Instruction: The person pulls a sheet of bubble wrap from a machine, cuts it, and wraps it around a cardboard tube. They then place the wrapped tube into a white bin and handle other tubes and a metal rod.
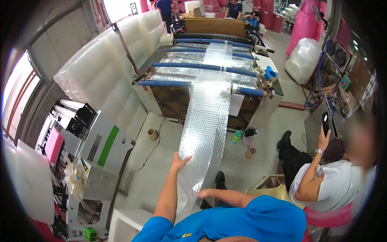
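Note:
A long, clear strip of bubble wrap (203, 117) runs from the machine's rollers down toward my body. At its left edge, my left hand (179, 162) grips the sheet, thumb lying on top and the other fingers hidden. Lower down, my right hand (204, 193) is closed at the right edge of the same strip, its fingertips mostly out of sight. The lower end of the wrap drops in front of my blue shirt. Blue rollers (201, 66) cross the silvery film on the machine ahead, with the strip passing over them.
To the right, a seated person (322, 181) holds a phone (325, 123). A grey machine with a green stripe (109, 145) stands at the left. Cardboard cores (153, 134) and a green bottle (237, 136) are on the floor. Large wrapped stacks (109, 64) line the left wall.

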Motion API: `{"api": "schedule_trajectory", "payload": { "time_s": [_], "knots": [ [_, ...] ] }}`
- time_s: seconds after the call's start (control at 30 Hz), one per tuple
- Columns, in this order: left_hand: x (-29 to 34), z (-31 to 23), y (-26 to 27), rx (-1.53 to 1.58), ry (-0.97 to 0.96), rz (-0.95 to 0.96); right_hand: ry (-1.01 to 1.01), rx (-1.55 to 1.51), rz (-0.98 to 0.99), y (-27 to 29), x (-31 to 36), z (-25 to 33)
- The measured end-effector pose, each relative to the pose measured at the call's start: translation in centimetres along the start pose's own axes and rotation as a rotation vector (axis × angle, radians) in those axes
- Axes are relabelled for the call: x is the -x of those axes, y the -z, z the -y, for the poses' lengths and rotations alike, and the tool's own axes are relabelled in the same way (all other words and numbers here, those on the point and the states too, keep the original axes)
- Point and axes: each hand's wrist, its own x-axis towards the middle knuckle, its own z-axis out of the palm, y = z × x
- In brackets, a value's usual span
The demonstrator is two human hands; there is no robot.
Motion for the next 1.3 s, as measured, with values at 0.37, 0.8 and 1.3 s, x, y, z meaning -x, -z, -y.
{"api": "schedule_trajectory", "payload": {
  "time_s": [0.37, 0.8, 1.3],
  "knots": [
    [-2.1, 1.6, -0.2, -0.139, 0.006, 0.045, 0.409, -0.567, -1.090, 11.7, 10.2, 5.1],
    [-5.4, -0.3, -3.0, -0.354, 0.273, 0.069, 0.261, -0.303, -0.951, 19.4, 8.7, 3.3],
    [-16.7, -11.3, -4.9, -0.141, -0.018, -0.152, 0.462, 0.122, -2.135, 25.5, 11.6, 15.9]
  ]
}}
